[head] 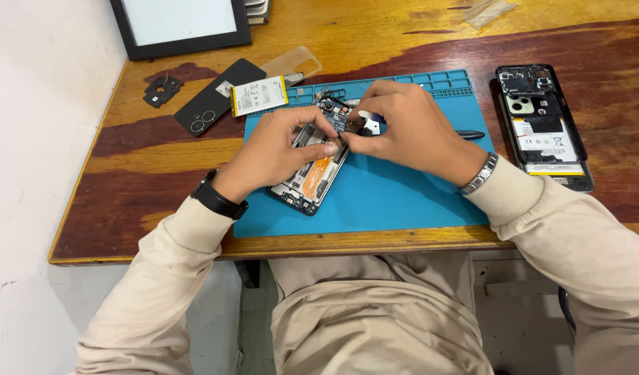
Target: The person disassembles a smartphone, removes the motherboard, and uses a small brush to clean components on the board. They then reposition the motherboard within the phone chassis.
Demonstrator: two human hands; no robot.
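Blue circuit board: small blue circuit board (333, 112) lifted over the opened black phone frame (311, 173), mid-mat.
Left hand (278, 149): pinching the board's near edge.
Right hand (409, 128): pinching its right end.
Risk: tugging could tear the orange flex ribbon (318, 172).
Mat: blue silicone work mat (389, 194).

Opened phone (307, 182), back off, orange flex showing, lying diagonally on blue mat, small circuit board (333, 114) lifted above its top end

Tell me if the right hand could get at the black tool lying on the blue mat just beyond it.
Probably yes. The black tool lies flat on the blue mat right beside the right hand, with nothing between them. But that hand is busy pinching the circuit board with the left hand, so it must let go first.
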